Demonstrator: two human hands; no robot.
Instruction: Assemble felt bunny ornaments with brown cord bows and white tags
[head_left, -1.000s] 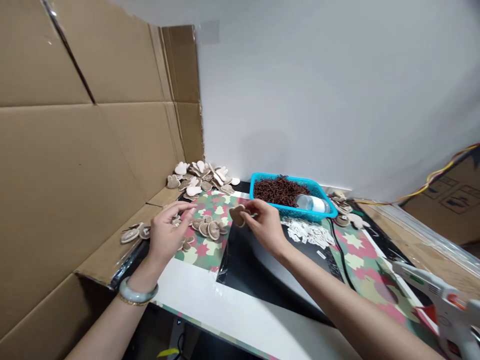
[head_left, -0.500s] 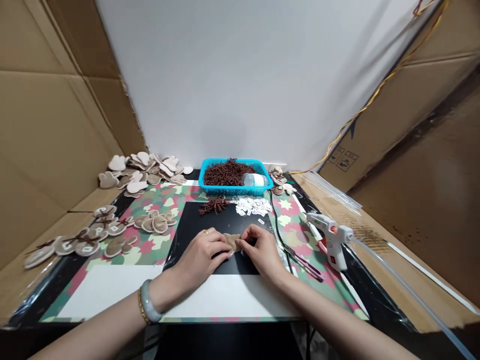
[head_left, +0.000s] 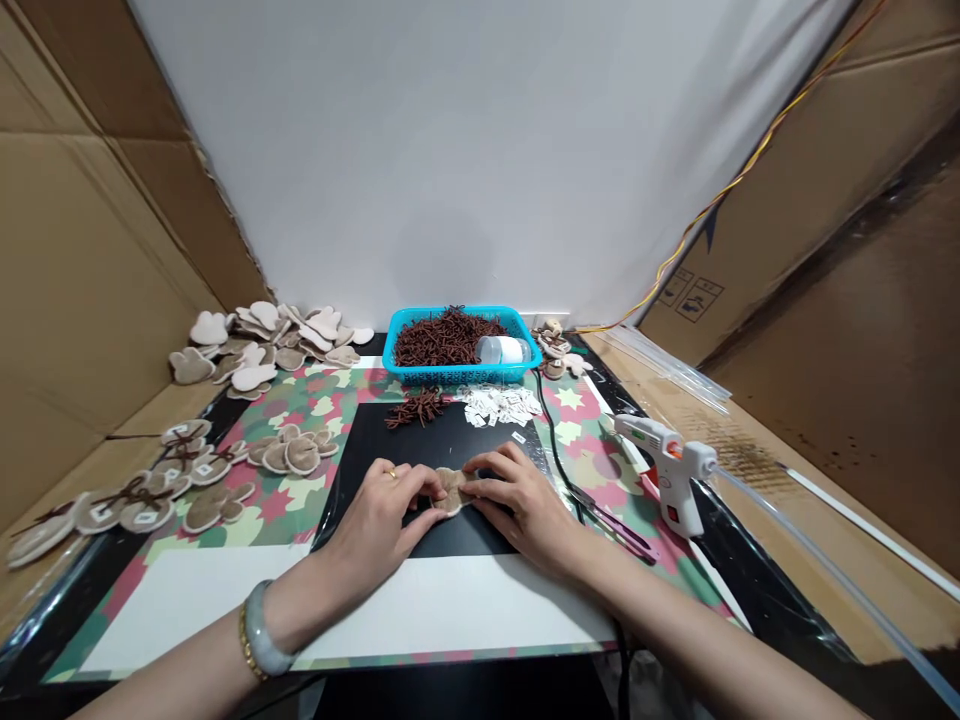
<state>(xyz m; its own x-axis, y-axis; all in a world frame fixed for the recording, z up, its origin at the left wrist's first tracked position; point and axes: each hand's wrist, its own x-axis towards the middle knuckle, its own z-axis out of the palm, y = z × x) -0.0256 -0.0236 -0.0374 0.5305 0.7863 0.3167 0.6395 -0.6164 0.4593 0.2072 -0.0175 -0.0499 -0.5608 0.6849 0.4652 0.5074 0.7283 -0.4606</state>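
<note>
A beige fabric bunny-head shape (head_left: 451, 492) with a pale edge lies over the black mat (head_left: 360, 475), between my two hands. My left hand (head_left: 386, 508) pinches its left side between thumb and fingers. From the right, my right hand (head_left: 521, 500) holds the other side, its fingers bent over the fabric's edge. The fingers partly cover the piece. Just beyond it are a small pile of brown bows (head_left: 417, 407), a heap of white printed labels (head_left: 499, 404) and a single label (head_left: 518, 437).
A blue basket (head_left: 388, 350) of brown bows holds a clear container (head_left: 499, 350). To the right are a glue gun (head_left: 667, 465) and pink-handled scissors (head_left: 622, 530). Loose fabric shapes (head_left: 251, 375) pile at back left; others with bows (head_left: 142, 500) lie nearer. Cardboard walls flank the table.
The fabric piece now lies flatter and shows more of its face. My right hand's fingers have spread from a tight pinch to lie along its right side. The view has shifted slightly.
</note>
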